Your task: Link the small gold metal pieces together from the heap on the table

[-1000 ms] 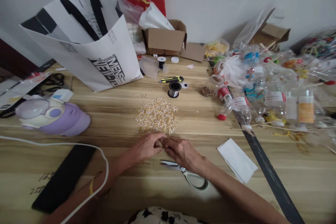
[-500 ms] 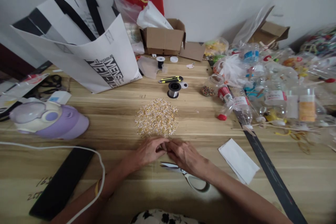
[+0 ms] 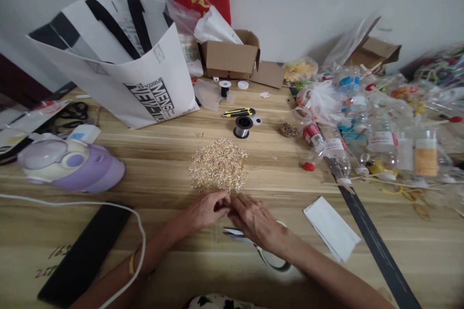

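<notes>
My left hand (image 3: pixel 210 207) and my right hand (image 3: pixel 252 215) meet at the near edge of a pile of small gold and silver pieces (image 3: pixel 217 164). The fingers of both hands are curled in a pinch, fingertips close together. Whatever they pinch is too small to make out. Scissors (image 3: pixel 237 234) with pale handles lie on the table, blades apart, partly hidden under my right hand and wrist. Just beyond the pile stands a black spool of silvery wire (image 3: pixel 242 128).
A yellow-black utility knife (image 3: pixel 237 112) lies behind the spool. Folded white paper (image 3: pixel 331 228) is to the right, near many plastic bottles (image 3: pixel 380 140). At left are a purple-and-cream device (image 3: pixel 72 166), a white cable (image 3: pixel 139 224), a black slab (image 3: pixel 85 251) and a large white bag (image 3: pixel 155 77).
The view has shifted slightly, so the table's things sit a little lower and to the right. My hands stay pinched together, and my right hand now covers more of the scissors.
</notes>
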`<state>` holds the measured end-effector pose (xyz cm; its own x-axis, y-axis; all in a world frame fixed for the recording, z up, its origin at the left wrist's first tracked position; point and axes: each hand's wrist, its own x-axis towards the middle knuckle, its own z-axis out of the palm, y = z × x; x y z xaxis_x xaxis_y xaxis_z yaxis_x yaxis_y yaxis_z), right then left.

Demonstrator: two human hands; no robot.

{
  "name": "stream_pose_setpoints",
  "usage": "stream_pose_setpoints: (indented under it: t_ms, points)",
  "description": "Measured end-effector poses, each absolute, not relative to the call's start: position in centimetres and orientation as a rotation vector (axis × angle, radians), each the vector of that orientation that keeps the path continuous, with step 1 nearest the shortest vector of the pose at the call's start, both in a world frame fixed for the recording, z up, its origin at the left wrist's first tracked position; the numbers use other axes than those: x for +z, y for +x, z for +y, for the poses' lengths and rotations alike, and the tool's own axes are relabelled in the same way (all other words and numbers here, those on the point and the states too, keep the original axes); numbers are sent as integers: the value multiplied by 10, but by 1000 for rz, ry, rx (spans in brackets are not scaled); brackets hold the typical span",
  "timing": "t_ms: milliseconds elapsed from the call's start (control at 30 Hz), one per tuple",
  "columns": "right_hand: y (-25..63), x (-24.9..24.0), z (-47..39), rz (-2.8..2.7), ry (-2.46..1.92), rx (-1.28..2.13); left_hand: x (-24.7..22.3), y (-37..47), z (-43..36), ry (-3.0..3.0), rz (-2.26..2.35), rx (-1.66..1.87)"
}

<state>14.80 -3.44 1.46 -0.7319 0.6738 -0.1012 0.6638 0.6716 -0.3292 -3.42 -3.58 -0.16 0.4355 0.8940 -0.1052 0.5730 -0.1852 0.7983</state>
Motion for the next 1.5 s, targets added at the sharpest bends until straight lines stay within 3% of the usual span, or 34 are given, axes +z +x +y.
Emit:
stream_pose_setpoints:
  t_ms: [567,1000,1500]
  points:
    - [150,27,-24,-2909,-1017,402,3,-50,-25,2116,1465,875]
    - [116,3,34,-2681,-770,211,-5,-59,-20,2367,1683,690]
    - [135,-15,49,-2539,-960,245,-12,-67,-9,2316,1594,820]
